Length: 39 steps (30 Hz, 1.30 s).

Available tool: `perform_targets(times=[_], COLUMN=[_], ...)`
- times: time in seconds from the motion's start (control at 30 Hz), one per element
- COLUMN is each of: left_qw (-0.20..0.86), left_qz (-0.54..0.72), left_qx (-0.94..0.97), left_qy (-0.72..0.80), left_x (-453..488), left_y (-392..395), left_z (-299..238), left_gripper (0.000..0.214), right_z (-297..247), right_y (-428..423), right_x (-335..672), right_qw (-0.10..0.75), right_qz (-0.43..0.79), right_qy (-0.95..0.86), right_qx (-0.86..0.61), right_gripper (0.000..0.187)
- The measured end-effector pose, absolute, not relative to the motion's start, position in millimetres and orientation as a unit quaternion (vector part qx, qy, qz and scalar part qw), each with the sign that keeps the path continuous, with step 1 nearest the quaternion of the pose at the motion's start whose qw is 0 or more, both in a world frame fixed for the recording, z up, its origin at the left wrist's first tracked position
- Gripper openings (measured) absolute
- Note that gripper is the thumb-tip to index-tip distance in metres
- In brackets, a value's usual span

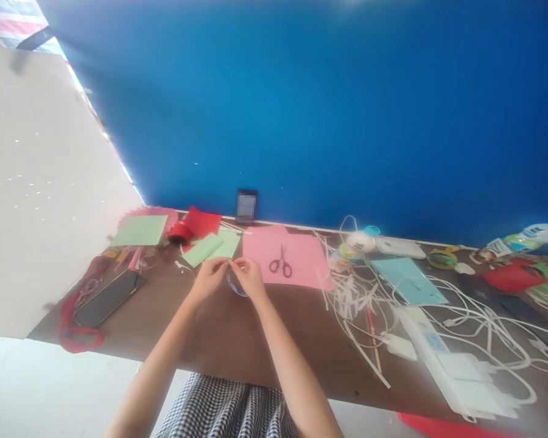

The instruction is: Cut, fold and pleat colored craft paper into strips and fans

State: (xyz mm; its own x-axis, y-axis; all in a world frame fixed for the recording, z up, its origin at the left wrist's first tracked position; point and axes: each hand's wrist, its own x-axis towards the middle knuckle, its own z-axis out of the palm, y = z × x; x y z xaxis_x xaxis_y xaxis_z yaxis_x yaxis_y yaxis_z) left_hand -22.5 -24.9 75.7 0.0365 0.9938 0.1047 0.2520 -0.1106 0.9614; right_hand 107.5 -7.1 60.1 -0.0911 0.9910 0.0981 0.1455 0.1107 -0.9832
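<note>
My left hand [212,275] and my right hand [250,277] meet over the middle of the brown table, fingertips pinched together. Whatever lies between the fingertips is too small to make out. Just below them, partly hidden by my right hand, is a round blue-and-white ring [237,287] that looks like a roll of tape. Dark-handled scissors [281,263] lie on a pink paper sheet [310,255] to the right of my hands. Beyond my left hand are pieces of light green paper [229,244].
At the left lie a black phone [109,298] and a red ribbon [68,313]. Another phone [246,207] leans on the blue wall. A white power strip [432,359], tangled cables, white paper strips [354,295], a glue bottle [360,242] and light blue paper [408,280] crowd the right.
</note>
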Motion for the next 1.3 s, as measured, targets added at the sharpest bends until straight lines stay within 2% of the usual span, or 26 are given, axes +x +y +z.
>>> perform_targets(times=[0.2,0.37,0.57,0.67,0.77,1.0,1.13,1.3], left_qw=[0.379,0.265,0.220,0.209,0.233,0.357,0.419,0.431], left_qz=[0.456,0.450,0.465,0.497,0.517,0.568,0.592,0.603], left_qx=[0.593,0.610,0.582,0.550,0.522,0.460,0.434,0.416], left_qy=[0.544,0.596,0.630,0.638,0.638,0.581,0.534,0.526], left_x=[-22,-20,-19,-23,-31,-41,-40,-39], left_y=[-27,-28,-26,-21,-14,-5,-5,-4], left_z=[69,60,59,63,67,70,73,77], left_gripper=[0.025,0.025,0.027,0.028,0.028,0.030,0.032,0.030], right_z=[52,45,50,61,72,83,81,74], right_y=[-6,-7,-17,-22,-26,-28,-29,-27], right_x=[105,102,101,104,110,127,133,140], right_qw=[0.469,0.464,0.441,0.434,0.427,0.372,0.370,0.381], right_qz=[0.444,0.460,0.485,0.425,0.377,0.302,0.283,0.228], right_qy=[-0.590,-0.577,-0.564,-0.601,-0.650,-0.746,-0.773,-0.793], right_qx=[-0.485,-0.489,-0.502,-0.518,-0.503,-0.463,-0.431,-0.416], right_gripper=[0.014,0.012,0.028,0.022,0.018,0.025,0.028,0.029])
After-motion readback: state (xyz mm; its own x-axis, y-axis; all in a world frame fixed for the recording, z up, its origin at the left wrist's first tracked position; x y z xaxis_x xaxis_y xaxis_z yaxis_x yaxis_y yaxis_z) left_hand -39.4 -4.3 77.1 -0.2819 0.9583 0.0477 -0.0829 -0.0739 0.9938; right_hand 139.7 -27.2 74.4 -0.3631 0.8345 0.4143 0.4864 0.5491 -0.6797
